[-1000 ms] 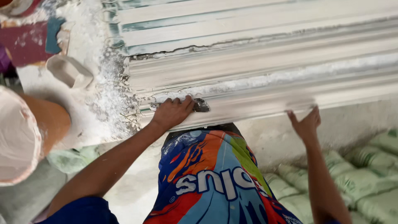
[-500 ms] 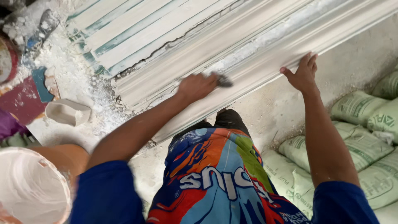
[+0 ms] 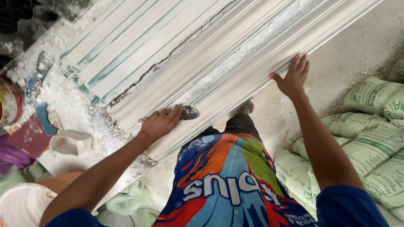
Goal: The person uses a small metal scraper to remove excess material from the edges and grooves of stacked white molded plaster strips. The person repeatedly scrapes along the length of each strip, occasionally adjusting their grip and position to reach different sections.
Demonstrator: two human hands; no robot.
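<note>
While our left hand [image 3: 162, 122] grips the scraper [image 3: 188, 112] against the plaster cornice moulding [image 3: 235, 71], our right hand [image 3: 293, 77] rests open-fingered on its edge; rough residue remains ahead.

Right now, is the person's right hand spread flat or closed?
Spread flat: the right hand rests open on the white moulding, fingers apart, holding nothing.

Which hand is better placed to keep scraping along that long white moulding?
Probably the left hand: it grips the scraper with the blade on the moulding. The right hand holds nothing, lying flat on the moulding's edge.
</note>
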